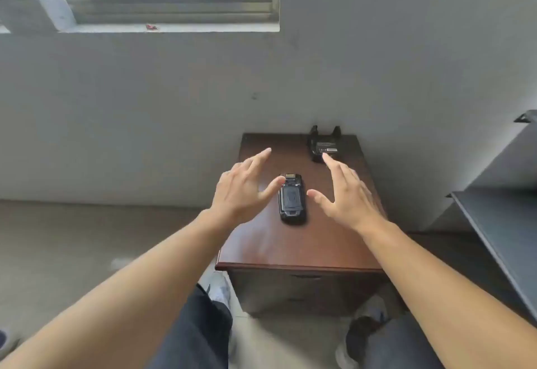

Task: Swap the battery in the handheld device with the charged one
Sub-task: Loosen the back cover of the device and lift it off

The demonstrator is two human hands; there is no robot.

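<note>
Head view: we see the handheld device (pixel 292 198) lying flat mid-cabinet (pixel 290 246), back up. Our left hand (pixel 242 194) and right hand (pixel 345 195) flank it, fingers spread wide, holding nothing. Charging cradle (pixel 324 148) sits at the far right corner, holding a battery (pixel 327 147).

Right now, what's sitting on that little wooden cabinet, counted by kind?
Handheld device, lying back up: 1
Charging cradle holding what looks like a battery, at the back right corner: 1
Total: 2
Both hands hover open over the cabinet, holding nothing.
</note>
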